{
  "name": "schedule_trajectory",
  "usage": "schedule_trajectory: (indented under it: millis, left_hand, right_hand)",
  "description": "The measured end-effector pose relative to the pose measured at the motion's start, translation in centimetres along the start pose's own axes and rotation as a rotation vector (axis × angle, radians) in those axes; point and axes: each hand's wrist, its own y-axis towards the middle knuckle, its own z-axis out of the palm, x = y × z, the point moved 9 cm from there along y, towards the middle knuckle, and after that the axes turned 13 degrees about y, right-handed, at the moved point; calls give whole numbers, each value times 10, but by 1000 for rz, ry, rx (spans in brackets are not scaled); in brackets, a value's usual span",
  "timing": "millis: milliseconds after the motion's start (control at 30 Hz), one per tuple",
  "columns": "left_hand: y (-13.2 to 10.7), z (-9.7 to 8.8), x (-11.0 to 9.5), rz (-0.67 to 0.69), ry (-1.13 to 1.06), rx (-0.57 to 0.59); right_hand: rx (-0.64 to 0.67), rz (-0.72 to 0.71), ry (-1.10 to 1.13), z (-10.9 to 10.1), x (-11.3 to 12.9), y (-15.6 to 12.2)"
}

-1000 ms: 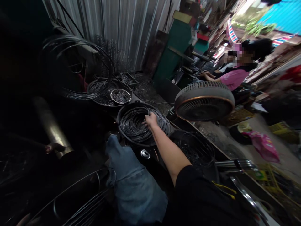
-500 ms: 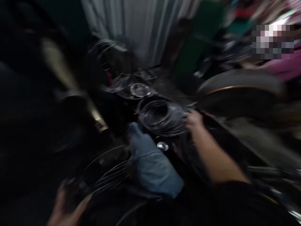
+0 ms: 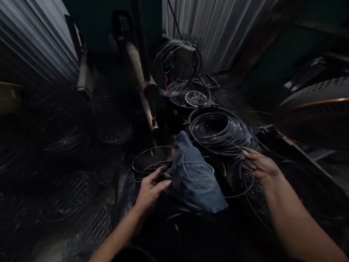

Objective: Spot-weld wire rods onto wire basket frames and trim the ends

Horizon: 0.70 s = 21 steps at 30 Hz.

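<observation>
My right hand (image 3: 259, 165) is closed, pinching a thin wire ring (image 3: 195, 183) at its right side. The ring hangs in front of a piece of blue denim-like cloth (image 3: 195, 173). My left hand (image 3: 151, 187) is just below a round wire rack (image 3: 152, 147) with parallel bars; its thumb and fingers are apart, and no held thing shows between them. The rack is beside the cloth, under the tip of a brass-coloured rod (image 3: 148, 112). Behind the ring, a dark basin holds many stacked wire rings (image 3: 218, 127).
Farther back stand a pan with a small round dish (image 3: 195, 98) of metal bits and a large wire coil (image 3: 174, 54). Finished-looking wire racks (image 3: 72, 193) lie at the left. A round fan (image 3: 313, 112) juts in from the right.
The view has swung left. My right hand has come away from the basin of rings with one wire ring. My left hand has moved up close to the rack.
</observation>
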Motion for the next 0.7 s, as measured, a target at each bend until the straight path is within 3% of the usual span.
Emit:
schedule_trajectory:
  millis: [100,167,233,333,433,500,600,700]
  left_hand:
    - [2,44,12,-164,-143,159]
    - [4,56,9,-181,-214,153]
    - [6,55,-1,-144,-281,107]
    - [6,21,-14,-71,-330,-57]
    - [-4,-37,-25,37,-203,-283]
    - [-13,-68,-28,93,-55,-376]
    - [-19,-91,-22,105,190,-370]
    - [-26,-103,-24,223,461,-463]
  right_hand:
    - [70,263,132,12,-18,-14]
    - [41,341,249,22,-17,-30]
    - [17,351,336,42,-14,-48]
    - [42,303,411,86,-18,-74]
    - [236,274,355,146,-26,-82]
    - [381,192,215,185,-19,-78]
    - [529,-187,-162,243,29,-77]
    - [718,-589,-487,307,79,-111]
